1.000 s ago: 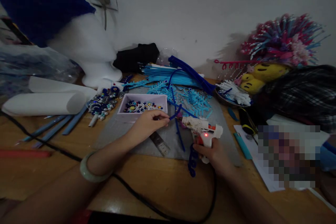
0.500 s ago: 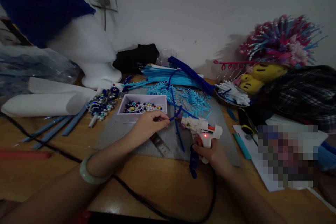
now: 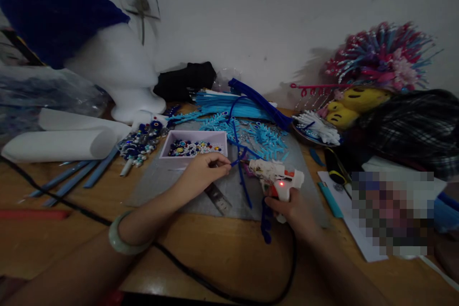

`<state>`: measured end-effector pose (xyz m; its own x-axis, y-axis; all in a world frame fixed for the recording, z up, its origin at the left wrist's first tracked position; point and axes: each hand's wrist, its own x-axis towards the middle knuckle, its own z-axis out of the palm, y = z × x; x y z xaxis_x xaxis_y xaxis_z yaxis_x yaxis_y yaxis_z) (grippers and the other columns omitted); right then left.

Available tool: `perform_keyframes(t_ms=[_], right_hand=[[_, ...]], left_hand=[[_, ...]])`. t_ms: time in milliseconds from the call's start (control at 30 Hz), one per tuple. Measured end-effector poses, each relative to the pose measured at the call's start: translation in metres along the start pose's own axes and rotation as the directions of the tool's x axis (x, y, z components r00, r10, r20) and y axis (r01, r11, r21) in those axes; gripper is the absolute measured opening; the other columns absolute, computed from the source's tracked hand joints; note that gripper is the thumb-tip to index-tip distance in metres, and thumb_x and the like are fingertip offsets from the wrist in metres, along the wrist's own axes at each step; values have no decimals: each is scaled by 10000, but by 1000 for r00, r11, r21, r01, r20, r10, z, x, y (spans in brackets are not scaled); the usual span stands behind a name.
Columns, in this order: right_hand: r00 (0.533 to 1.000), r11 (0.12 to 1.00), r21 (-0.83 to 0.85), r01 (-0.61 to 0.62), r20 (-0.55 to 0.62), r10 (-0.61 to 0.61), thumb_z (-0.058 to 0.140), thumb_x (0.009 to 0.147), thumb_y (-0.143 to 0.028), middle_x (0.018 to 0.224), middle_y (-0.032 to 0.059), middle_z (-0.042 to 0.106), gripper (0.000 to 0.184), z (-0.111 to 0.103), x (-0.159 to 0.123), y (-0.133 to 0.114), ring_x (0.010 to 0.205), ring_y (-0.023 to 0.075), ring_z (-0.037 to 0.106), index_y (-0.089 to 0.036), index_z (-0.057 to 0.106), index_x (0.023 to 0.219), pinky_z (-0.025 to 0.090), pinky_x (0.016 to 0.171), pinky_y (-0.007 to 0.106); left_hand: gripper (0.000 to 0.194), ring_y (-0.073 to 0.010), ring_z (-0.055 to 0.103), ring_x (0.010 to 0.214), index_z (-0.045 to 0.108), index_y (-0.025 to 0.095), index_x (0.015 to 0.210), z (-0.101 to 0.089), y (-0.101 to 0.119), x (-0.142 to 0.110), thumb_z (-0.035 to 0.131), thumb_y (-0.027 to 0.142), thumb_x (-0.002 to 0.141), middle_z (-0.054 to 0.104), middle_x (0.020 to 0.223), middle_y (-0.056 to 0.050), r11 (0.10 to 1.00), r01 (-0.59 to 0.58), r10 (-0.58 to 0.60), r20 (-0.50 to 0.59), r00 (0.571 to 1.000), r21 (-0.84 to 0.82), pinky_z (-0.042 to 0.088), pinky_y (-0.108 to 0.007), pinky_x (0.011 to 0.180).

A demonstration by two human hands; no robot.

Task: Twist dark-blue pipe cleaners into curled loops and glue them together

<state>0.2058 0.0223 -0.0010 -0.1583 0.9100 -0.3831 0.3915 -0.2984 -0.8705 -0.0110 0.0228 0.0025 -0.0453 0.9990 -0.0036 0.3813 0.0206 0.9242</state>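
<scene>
My left hand (image 3: 210,169) pinches the end of a dark blue pipe cleaner (image 3: 237,159) above the grey mat. In my right hand (image 3: 292,208) is a white hot glue gun (image 3: 274,174) with a lit red light. Its nozzle points left and meets or nearly meets the pipe cleaner; I cannot tell which. A curled dark blue pipe cleaner piece (image 3: 266,222) hangs down by my right fingers. Just behind my left hand stands a white box of beads (image 3: 193,135). Under that hand lies a metal ruler (image 3: 218,198).
Light blue pipe cleaner sprigs (image 3: 265,138) and bundled stems (image 3: 233,105) lie at the back. A foam head (image 3: 118,67) and paper rolls (image 3: 53,143) stand left. The black cord (image 3: 190,272) crosses the table front. A teal cutter (image 3: 330,199) lies right.
The glue gun's body has tipped very slightly, its nozzle still by the pipe cleaner. My left hand keeps its pinch almost unmoved; the whole view has shifted a little.
</scene>
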Motion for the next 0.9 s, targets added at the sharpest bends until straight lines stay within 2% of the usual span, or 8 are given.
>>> perform_keyframes(t_ms=[367,533,900], right_hand=[[996,996,-15,83,-28,-83,571,521,-296,462,-44,434,164,-1,3,3,423,82,395,-178,470,570,322,410,205],[998,999,6,50,-46,-49,578,518,-299,449,-46,435,166,-1,3,4,413,89,402,-184,474,577,323,402,212],[997,998,12,56,-58,-55,582,527,-269,420,-47,434,161,-3,6,4,407,82,395,-185,447,503,316,403,208]], left_hand=[[162,-155,567,694,604,187,735,0,-1,-1,548,329,682,620,712,3,1000,-7,7,32,999,5,411,-257,657],[161,-157,568,694,606,186,720,0,2,-2,545,329,680,619,713,0,1000,0,-1,35,999,5,407,-254,650],[158,-151,558,675,614,187,726,2,4,-3,554,323,672,612,699,4,1000,20,-19,47,999,-12,402,-255,636]])
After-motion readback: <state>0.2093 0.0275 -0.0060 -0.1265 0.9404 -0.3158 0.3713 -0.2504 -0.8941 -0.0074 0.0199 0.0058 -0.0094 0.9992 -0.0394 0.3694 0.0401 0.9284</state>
